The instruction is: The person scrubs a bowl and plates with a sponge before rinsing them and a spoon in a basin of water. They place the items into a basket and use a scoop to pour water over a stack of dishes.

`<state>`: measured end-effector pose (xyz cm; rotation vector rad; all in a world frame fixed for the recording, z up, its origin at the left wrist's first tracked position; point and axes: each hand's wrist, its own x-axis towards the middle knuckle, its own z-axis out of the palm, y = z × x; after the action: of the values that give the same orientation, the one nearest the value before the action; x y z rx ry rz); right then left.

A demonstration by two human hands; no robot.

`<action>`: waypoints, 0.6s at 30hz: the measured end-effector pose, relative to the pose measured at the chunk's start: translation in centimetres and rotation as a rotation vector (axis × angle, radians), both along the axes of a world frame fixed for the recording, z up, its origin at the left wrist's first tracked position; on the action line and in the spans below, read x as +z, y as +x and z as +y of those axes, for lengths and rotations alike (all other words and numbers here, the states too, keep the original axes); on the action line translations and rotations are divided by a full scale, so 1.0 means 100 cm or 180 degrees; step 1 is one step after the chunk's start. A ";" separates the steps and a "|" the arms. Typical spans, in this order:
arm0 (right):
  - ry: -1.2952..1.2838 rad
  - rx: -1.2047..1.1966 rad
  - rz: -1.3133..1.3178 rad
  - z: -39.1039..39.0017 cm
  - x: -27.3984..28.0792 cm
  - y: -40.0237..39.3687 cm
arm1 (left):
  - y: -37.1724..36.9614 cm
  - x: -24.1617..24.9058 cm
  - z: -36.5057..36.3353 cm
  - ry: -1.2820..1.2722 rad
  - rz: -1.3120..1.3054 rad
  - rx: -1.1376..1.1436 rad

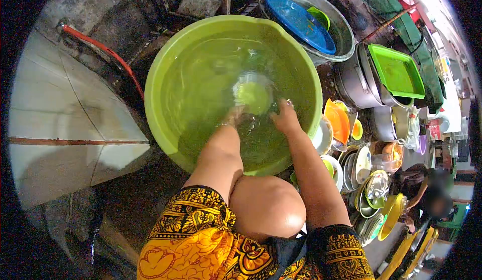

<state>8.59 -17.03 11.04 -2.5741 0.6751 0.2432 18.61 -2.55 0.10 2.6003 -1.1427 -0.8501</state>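
A large lime-green basin (pixel 165 59) holds water between my feet and the wall. Under the rippling surface lies a blurred round dish (pixel 253 92), pale at the rim with a yellow-green middle. My left hand (pixel 236 115) is partly in the water, its fingers closed at the dish's lower-left edge. To the right of the dish is my right hand (pixel 286 115), thumb and fingers apart, wet and near the surface. Splashing water (pixel 248 124) shows between the two hands. My bare knee (pixel 271 204) is bent below them.
Behind the basin stands a metal tub (pixel 346 39) with a blue lid (pixel 301 24). Pots (pixel 356 82), a green tray (pixel 396 72), an orange bowl (pixel 337 122) and stacked plates (pixel 361 164) crowd the right. A red hose (pixel 108 54) runs at left. A person (pixel 419 194) is farther right.
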 end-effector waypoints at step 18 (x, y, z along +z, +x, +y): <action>0.1754 -0.0653 0.0818 -0.022 -0.026 0.014 | 0.026 0.034 -0.008 -0.1158 0.4413 0.2381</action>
<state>10.02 -19.26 8.49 -1.9516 0.8227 0.6061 21.21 -3.30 3.49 1.2863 0.0844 -1.5402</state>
